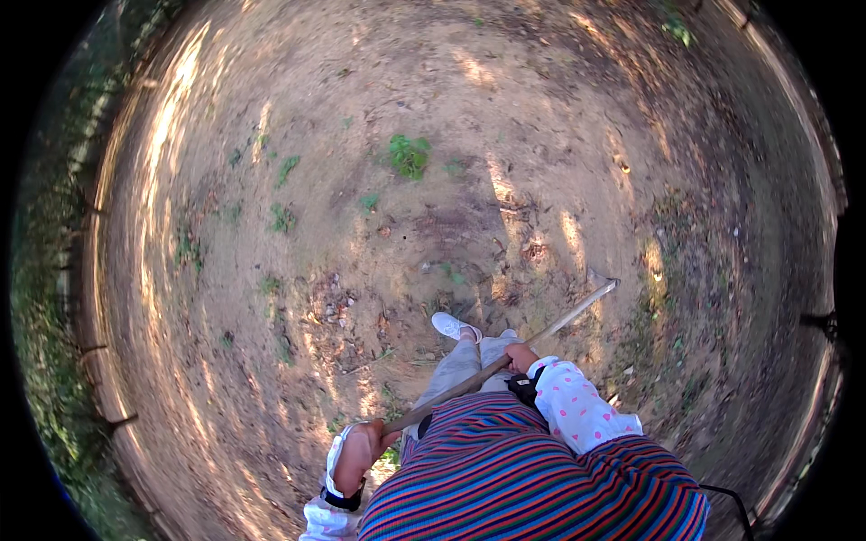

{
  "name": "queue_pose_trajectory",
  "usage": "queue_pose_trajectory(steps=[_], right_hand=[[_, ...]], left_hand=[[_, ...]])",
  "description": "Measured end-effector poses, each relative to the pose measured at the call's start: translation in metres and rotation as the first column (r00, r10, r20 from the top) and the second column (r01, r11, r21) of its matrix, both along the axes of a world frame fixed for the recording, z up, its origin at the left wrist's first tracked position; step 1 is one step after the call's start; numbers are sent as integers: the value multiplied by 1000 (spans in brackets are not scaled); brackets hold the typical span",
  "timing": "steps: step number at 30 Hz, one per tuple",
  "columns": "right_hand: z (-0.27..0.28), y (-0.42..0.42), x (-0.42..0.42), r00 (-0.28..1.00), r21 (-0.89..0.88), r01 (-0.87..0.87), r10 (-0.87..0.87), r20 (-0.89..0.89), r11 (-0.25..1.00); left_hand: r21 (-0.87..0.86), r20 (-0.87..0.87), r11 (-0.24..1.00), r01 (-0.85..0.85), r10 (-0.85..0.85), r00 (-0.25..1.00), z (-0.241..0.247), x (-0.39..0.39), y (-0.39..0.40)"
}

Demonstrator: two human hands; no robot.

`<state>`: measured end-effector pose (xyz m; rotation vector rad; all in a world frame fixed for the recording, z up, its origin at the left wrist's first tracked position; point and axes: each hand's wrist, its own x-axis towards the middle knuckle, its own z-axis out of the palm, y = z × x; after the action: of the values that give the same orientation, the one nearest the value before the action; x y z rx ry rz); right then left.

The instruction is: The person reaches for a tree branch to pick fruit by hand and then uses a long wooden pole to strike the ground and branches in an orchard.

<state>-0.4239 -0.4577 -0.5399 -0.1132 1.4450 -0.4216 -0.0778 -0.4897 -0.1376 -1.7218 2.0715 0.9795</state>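
A long-handled hoe lies slantwise across my body, its wooden handle [467,386] running from my left side up to the right. Close to the handle's lower end, my left hand [365,443] is wrapped around it near my hip. Farther along the shaft, my right hand [520,357] grips it in front of my thigh. At the far end, the metal hoe blade [602,278] is out to the right, over bare soil; whether it touches the ground I cannot tell. Dark bands circle both wrists.
A leafy green plant [409,156] grows from the dirt ahead, with smaller weeds [282,217] to its left. Dry leaves [534,251] and small debris [336,302] are scattered about. My white shoe [448,325] stands on the soil. Dense greenery [47,324] lines the left edge.
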Motion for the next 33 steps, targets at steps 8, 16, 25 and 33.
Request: queue_pose_trajectory(steps=[8, 16, 25, 33], right_hand=[[6, -107, 48, 850, 21, -397, 377, -368, 917], [-69, -285, 2, 557, -484, -815, 206, -804, 318], [19, -246, 194, -195, 136, -965, 266, -944, -224], [48, -214, 217, 820, 47, -533, 530, -216, 845]], left_hand=[[93, -67, 956, -277, 283, 957, -39, 66, 19], [9, -335, 905, -425, 403, 851, -85, 34, -60], [287, -81, 662, -692, 737, 671, -57, 49, -8], [70, 130, 676, -733, 723, 679, 13, 46, 10]])
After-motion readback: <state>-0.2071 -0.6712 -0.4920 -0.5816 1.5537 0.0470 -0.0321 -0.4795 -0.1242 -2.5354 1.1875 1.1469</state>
